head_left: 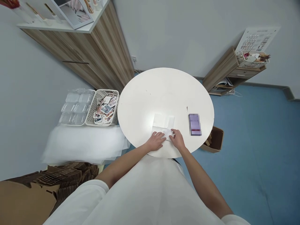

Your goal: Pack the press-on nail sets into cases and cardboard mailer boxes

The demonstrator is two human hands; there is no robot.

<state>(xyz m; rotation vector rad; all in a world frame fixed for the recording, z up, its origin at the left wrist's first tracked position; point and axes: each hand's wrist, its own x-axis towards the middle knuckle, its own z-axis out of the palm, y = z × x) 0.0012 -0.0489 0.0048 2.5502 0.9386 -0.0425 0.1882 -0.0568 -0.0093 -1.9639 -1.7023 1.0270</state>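
A thin white sheet (160, 120) lies on the white round table (161, 90) near its front edge, its near part folded over. On the left side of the fold, my left hand (156, 141) rests with fingers stretched out over the sheet. My right hand (178, 140) has thumb and fingers closed at the sheet's right edge, pinching it. Whether anything lies inside the fold cannot be made out. To the right of my right hand, apart from it, a blurred purple phone-like rectangle (195, 125) lies on the table.
Left of the table are a white basket (88, 121) of printed packets, clear plastic trays (76, 107), stacked translucent sheets (84, 143) and brown cardboard pieces (75, 172). A brown box (217, 140) stands on the floor at right. Wooden cabinets (110, 47) line the wall.
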